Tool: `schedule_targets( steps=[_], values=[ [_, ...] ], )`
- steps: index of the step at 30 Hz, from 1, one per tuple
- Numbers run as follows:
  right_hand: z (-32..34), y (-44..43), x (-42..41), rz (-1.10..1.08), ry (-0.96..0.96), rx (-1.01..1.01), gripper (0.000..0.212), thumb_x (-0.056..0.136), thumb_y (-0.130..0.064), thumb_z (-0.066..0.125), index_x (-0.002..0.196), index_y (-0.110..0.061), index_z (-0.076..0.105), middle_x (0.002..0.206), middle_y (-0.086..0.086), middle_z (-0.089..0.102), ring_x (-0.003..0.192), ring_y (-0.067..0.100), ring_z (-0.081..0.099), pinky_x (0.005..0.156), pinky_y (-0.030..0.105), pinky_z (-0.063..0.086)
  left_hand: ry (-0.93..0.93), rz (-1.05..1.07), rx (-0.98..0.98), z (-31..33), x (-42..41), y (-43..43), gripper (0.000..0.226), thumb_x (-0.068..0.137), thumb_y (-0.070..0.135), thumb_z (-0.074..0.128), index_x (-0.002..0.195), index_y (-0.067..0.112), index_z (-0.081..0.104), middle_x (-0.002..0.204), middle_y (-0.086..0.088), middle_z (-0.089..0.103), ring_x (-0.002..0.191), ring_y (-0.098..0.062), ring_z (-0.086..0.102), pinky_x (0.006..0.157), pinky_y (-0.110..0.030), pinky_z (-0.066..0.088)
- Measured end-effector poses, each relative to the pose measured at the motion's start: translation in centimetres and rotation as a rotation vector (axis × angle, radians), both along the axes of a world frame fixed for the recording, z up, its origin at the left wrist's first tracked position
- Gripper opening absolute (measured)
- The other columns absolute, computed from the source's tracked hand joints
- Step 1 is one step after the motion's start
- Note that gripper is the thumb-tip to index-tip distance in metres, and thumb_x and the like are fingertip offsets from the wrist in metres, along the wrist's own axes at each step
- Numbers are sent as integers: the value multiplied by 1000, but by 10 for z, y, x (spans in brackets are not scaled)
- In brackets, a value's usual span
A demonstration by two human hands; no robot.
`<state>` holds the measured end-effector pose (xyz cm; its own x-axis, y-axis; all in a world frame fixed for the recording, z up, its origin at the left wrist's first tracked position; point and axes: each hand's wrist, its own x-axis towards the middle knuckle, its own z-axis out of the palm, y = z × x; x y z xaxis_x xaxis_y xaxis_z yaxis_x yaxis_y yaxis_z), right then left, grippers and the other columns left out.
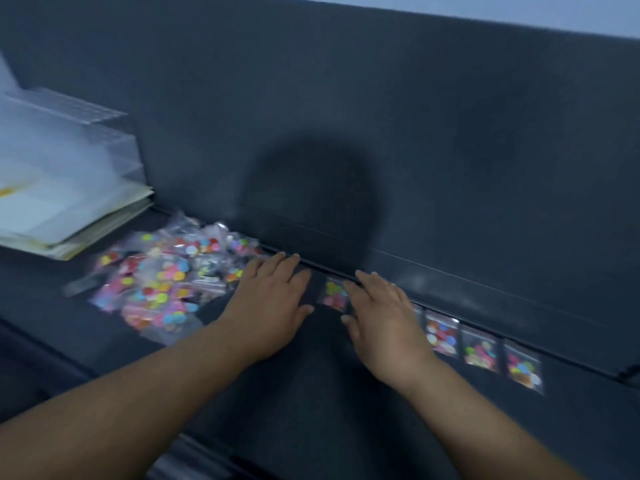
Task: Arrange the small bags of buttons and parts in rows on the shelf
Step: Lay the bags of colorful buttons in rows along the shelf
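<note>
Three small clear plastic bags of coloured buttons [479,349] lay in a row along the back of the dark flat shelf [311,403], just right of our right hand [381,320]. A fourth such bag [333,295] sat between it and our left hand [273,299]. Both hands lay flat, fingers straight, holding nothing. A loose heap of button bags [166,282] crowded the left hand's side, near a stack of pale paper sheets [69,216].

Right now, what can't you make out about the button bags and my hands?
Head view only.
Heap of bags: motion blur, count unreadable.
Middle bag: right hand covers its edge; contact unclear.
Row of bags: its left end hidden behind the right hand.
Paper stack: cut off by the left edge.
</note>
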<state>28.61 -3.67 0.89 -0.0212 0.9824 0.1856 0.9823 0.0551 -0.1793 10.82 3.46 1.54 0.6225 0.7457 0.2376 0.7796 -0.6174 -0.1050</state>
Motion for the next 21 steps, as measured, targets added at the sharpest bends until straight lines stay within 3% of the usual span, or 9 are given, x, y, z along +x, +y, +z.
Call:
schedule_targets(
  steps=[3,6,10,12,14,18,21],
  values=[
    [1,30,-41,74,-20,-35,54,96,-34,42,146,-19,27,157,4,18,144,22,13,117,35,5,-24,71,-10,3,-45,16,55,64,45,73,108,12,67,114,-13,66,104,-34,64,86,-48,50],
    [0,54,-77,126,-14,-75,54,98,-35,37,147,-19,23,157,3,16,144,20,12,117,32,7,-40,156,-40,6,-84,30,52,70,45,56,109,12,66,113,-11,66,105,-33,62,88,-48,47],
    [0,79,-118,192,64,-54,44,95,-30,44,137,-17,41,144,4,39,131,23,35,110,33,28,-126,285,-133,4,-130,51,54,85,41,39,130,14,51,131,-9,54,118,-31,52,97,-42,39],
    [1,89,-138,220,117,-32,35,93,-25,49,126,-16,51,129,4,50,119,23,44,101,33,37,-213,355,-168,1,-153,62,50,90,34,42,135,12,45,133,-11,51,117,-34,51,96,-42,41],
    [3,99,-158,235,171,-22,29,92,-21,51,118,-13,57,118,5,54,111,22,47,93,31,39,-277,412,-216,-1,-173,73,44,90,28,51,130,10,50,128,-14,53,114,-36,51,91,-42,44],
    [5,118,-194,217,314,-23,24,92,-19,52,112,-11,62,112,7,58,105,21,52,88,31,43,-368,411,-335,-12,-197,86,29,84,33,57,93,6,61,102,-12,58,105,-32,52,81,-35,42],
    [4,138,-213,191,315,-34,25,91,-22,53,112,-11,63,109,7,58,101,23,54,87,35,45,-432,403,-347,-18,-203,84,33,83,38,60,104,13,63,111,-6,53,110,-25,47,84,-32,40]
  ],
)
